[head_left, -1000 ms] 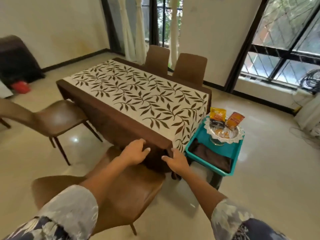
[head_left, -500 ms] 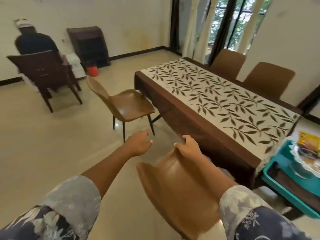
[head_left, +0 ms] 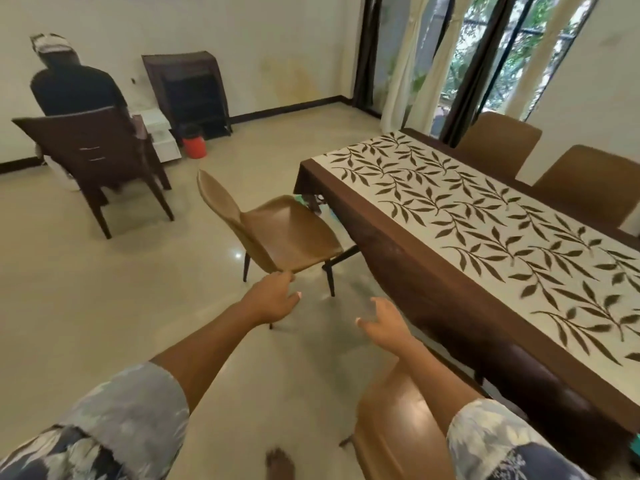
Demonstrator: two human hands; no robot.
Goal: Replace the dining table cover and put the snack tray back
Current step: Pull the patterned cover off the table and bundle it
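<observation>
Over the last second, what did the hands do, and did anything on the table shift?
Both hands came off the near edge of the table cover as the view swung left. The right hand then rested on the back of the near chair and has let go; it is open now. The left hand has reached to the seat corner of the pulled-out chair; contact is unclear. The cover lies as before.

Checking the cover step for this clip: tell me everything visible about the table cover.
The table cover looks like cloth: a cream centre panel printed with dark brown leafy sprigs, inside a wide plain brown border. It lies spread flat, the border hanging down the near long side and the far end. The right hand hovers open close by that hanging side, seemingly not touching.
</observation>
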